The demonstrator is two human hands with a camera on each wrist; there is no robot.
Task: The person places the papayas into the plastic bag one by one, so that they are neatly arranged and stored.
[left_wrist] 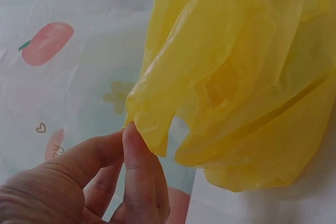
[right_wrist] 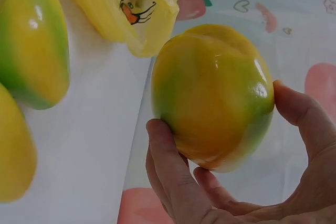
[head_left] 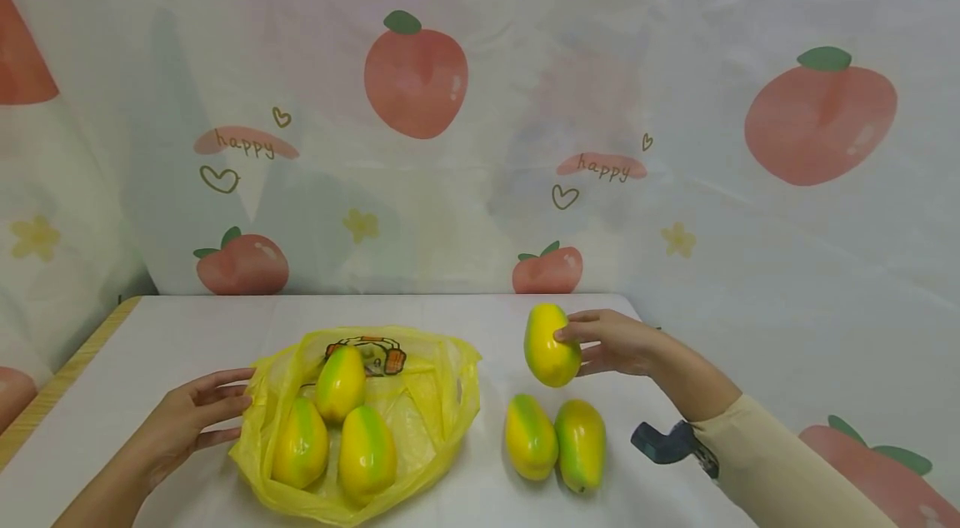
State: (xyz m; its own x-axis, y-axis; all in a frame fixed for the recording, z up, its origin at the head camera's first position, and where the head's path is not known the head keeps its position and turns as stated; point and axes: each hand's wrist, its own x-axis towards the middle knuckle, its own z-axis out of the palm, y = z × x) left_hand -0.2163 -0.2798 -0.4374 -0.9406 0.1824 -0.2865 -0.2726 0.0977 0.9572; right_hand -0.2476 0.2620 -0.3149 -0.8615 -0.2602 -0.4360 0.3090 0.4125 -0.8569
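Observation:
A yellow plastic bag [head_left: 431, 395] lies spread open on the table, its mouth toward me. Three glossy yellow-green papayas sit inside it: an upper papaya [head_left: 341, 385], a left papaya [head_left: 300, 445] and a right papaya [head_left: 367, 453]. My left hand [head_left: 191, 420] pinches the bag's left edge between thumb and fingertips, as the left wrist view shows at the bag [left_wrist: 236, 93]. To the right of the bag, my right hand [head_left: 618, 342] grips another papaya [head_left: 552, 345] between thumb and fingers, raised above the table.
Below the raised fruit, two more papayas, one on the left [head_left: 531, 436] and one on the right [head_left: 581, 445], lie side by side on the white table [head_left: 450, 503]. A fruit-printed cloth [head_left: 480, 203] hangs behind. A wooden edge [head_left: 67, 378] shows at left.

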